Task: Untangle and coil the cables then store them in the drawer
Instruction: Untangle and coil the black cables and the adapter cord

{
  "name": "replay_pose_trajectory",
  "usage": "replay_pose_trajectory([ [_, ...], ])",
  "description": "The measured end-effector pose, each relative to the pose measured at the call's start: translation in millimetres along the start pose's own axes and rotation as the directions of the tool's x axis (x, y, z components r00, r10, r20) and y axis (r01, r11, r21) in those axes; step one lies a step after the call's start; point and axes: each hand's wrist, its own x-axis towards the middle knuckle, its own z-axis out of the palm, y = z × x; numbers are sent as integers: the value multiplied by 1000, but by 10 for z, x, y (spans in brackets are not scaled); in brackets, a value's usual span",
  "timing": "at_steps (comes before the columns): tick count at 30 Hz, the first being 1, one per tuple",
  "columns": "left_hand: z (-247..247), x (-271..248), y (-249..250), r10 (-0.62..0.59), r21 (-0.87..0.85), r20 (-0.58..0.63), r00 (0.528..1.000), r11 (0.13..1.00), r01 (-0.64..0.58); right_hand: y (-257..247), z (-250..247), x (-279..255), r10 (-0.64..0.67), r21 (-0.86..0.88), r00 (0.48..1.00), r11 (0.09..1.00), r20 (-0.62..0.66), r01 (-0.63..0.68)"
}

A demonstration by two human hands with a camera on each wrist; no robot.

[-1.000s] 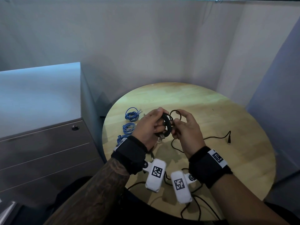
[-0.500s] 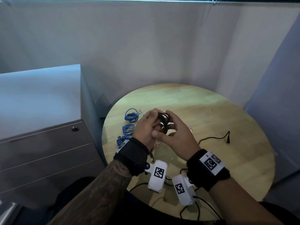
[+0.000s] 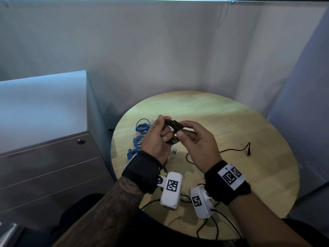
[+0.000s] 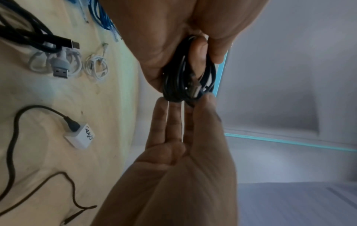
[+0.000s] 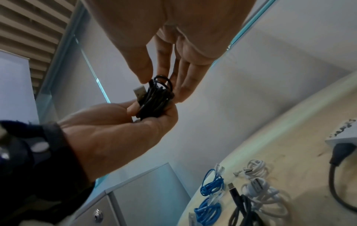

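A black cable coil (image 3: pixel 171 128) is held above the round wooden table (image 3: pixel 249 175), gripped in my left hand (image 3: pixel 156 138) with fingers curled round it. My right hand (image 3: pixel 195 139) meets it from the right, and its thumb and fingertips pinch the coil's side. In the left wrist view the coil (image 4: pixel 189 73) sits under my left thumb, with a metal USB plug showing in it. In the right wrist view the coil (image 5: pixel 154 100) lies in my left palm, with the plug sticking out. The grey drawer cabinet (image 3: pixel 44 166) stands left of the table, all drawers closed.
Three blue cable coils (image 3: pixel 140 127) lie on the table's left side. White coils (image 4: pixel 96 67) and a white charger (image 4: pixel 80 136) with a black lead lie under my hands. A loose black cable (image 3: pixel 231 150) trails right. Walls close in behind.
My right hand crossed in front of the coil half a second ago. It has since drawn back to the right and now pinches the coil's side. My left hand has kept its hold.
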Motion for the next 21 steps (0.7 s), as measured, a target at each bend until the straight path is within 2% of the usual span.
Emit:
replay_pose_trajectory([
  [3,-15,-5,21,-15,-62,15,1000,998,16,-22,-3,8,-41,-32,999,999,7,41],
  [6,-30,-25,48,-43,-16,22,999,999,43,-61,-42,38,5,25,1000,1000,17,-6],
  [10,19,-80,97,-98,73,80,992,993,92,-48,-134,87,134,222,989,964,70,-146],
  [12,46,-99,98,-70,162,121,990,986,50,-47,-152,108,163,299,984,938,72,-177],
  [14,57,-116,73,-4,323,120,993,946,-35,-66,-161,117,142,268,989,953,30,-144],
  [17,70,-152,35,56,501,137,989,858,-118,-102,-139,101,64,120,994,991,-84,-54],
  [19,82,-167,12,97,535,106,990,833,-139,-83,-105,79,29,52,987,998,-157,-21],
  [21,82,-183,-13,133,504,94,987,848,-163,-65,-77,53,-33,13,981,999,-193,36],
])
